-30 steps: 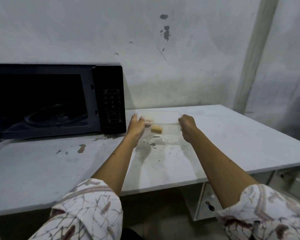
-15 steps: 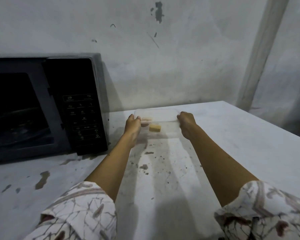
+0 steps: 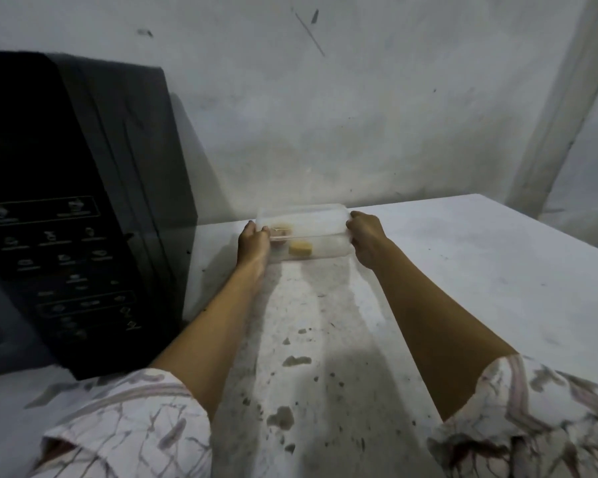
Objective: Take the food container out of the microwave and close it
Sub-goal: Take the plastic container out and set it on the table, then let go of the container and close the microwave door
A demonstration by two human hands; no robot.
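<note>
A clear plastic food container (image 3: 325, 232) sits on the white table (image 3: 480, 270) near the back wall, just right of the microwave. Inside it lie a yellow food piece (image 3: 300, 249) and a brownish piece partly behind my fingers. My left hand (image 3: 252, 243) grips the container's left end. My right hand (image 3: 366, 241) grips its right end. A clear lid lies over the top; whether it is snapped on I cannot tell. The black microwave (image 3: 83, 208) stands at the left, its control panel facing me.
The table top is stained with brown spots (image 3: 282, 415) between my forearms. The wall rises right behind the container. A pillar (image 3: 563, 108) stands at the back right. The table's right edge runs past my right arm.
The view has moved closer and to the right, so the microwave fills the left. Both hands stay on the container's ends, which remains on the table by the wall.
</note>
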